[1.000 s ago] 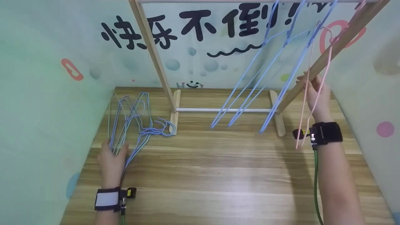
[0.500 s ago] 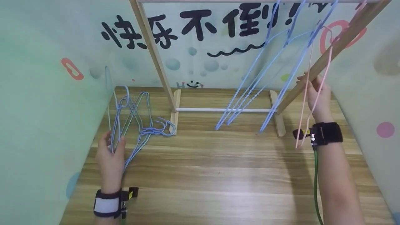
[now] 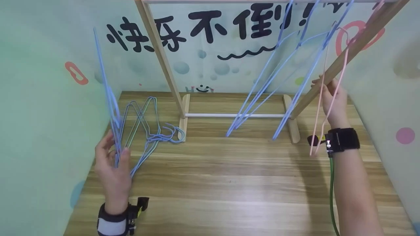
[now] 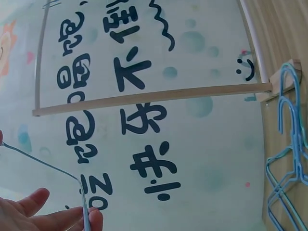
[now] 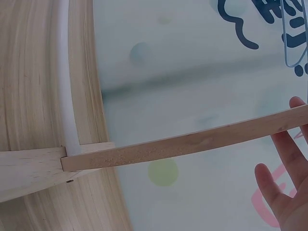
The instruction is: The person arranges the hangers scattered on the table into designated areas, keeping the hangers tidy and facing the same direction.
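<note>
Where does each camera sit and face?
Head: on the head, facing forward-down at the pale-wood rack; left hand, right hand, right forearm show.
Left wrist: worn there, facing the pale-green, black-lettered wall; left fingers show.
Right wrist: worn there, facing the rack's right post; right fingers show.
Head and left wrist share loose, thin blue hangers.

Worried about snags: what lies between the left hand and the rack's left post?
Loose hangers, piled on the wooden surface; the head view shows it.
</note>
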{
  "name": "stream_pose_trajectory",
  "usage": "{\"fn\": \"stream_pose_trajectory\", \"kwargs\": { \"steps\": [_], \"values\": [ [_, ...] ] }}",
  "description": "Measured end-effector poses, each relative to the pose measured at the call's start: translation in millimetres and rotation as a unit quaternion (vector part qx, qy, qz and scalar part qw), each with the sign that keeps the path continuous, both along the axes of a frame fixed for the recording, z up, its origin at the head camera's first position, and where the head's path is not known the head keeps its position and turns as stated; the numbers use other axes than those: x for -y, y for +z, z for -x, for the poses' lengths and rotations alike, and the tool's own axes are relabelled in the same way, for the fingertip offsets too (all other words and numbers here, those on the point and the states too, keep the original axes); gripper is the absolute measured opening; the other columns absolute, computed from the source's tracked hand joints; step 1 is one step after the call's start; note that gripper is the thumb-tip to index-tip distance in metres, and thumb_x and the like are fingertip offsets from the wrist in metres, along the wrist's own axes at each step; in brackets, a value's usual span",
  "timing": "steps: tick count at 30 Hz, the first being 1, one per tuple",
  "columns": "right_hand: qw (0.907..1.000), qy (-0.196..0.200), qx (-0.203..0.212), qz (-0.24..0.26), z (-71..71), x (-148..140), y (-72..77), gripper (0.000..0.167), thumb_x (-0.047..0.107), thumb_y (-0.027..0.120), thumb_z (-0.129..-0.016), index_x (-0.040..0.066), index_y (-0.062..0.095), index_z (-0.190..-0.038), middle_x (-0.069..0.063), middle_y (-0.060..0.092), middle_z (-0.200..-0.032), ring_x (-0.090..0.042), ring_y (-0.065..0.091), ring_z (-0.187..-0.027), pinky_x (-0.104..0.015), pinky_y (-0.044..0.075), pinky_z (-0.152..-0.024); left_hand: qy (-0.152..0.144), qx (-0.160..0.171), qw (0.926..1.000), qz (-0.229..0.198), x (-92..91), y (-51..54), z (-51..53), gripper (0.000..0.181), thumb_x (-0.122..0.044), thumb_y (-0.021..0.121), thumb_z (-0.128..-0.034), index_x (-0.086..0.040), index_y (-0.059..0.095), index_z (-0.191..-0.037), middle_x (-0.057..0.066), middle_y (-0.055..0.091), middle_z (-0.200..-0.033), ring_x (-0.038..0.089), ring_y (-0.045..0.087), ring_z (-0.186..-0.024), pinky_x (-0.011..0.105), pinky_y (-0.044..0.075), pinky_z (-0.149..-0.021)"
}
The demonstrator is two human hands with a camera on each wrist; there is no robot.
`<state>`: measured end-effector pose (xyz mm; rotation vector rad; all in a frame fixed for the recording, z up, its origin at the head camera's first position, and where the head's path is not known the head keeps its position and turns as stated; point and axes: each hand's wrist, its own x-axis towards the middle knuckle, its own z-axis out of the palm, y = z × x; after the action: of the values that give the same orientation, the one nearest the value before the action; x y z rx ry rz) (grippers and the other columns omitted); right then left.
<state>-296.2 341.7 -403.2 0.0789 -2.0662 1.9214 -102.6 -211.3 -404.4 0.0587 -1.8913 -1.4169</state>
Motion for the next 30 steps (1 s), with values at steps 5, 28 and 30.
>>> {"fn": "stream_pose_trajectory", "kwargs": {
  "steps": [5, 28, 30],
  "values": [
    [0.9999, 0.0, -0.01, 0.006, 1.3, 0.6, -0.6, 0.029, 0.01, 0.055, -0.097, 0.011, 0.06, -0.126, -0.012, 0.062, -0.117, -0.027, 0.054, -0.116, -0.033, 0.034, -0.105, -0.028, -0.081, 0.9962, -0.017, -10.2, 12.5, -7.7, 0.054, -0.026, 0.065, -0.0856, 0.007, 0.052, -0.127, 0.013, 0.059, -0.12, 0.026, 0.053, -0.109, 0.029, 0.044, -0.09],
    [0.999, -0.024, -0.006, -0.038, 3.7, -1.1, -1.7, 0.029, 0.015, 0.059, -0.096, 0.013, 0.062, -0.125, -0.009, 0.065, -0.116, -0.026, 0.056, -0.114, -0.034, 0.035, -0.104, -0.232, -0.139, 0.9562, 0.111, -59.4, 26.0, -15.3, 0.072, -0.051, 0.062, -0.0877, 0.013, 0.05, -0.12, 0.025, 0.048, -0.136, 0.034, 0.048, -0.123, 0.035, 0.045, -0.092],
    [0.999, -0.023, -0.009, -0.036, 3.6, -1.3, -1.9, 0.029, 0.014, 0.058, -0.096, 0.013, 0.062, -0.125, -0.009, 0.065, -0.116, -0.025, 0.057, -0.114, -0.034, 0.036, -0.104, -0.25, -0.125, 0.954, 0.109, -62.4, 25.9, -12.5, 0.069, -0.049, 0.061, -0.0882, 0.011, 0.051, -0.121, 0.024, 0.048, -0.136, 0.034, 0.048, -0.123, 0.035, 0.046, -0.091]
  ]
}}
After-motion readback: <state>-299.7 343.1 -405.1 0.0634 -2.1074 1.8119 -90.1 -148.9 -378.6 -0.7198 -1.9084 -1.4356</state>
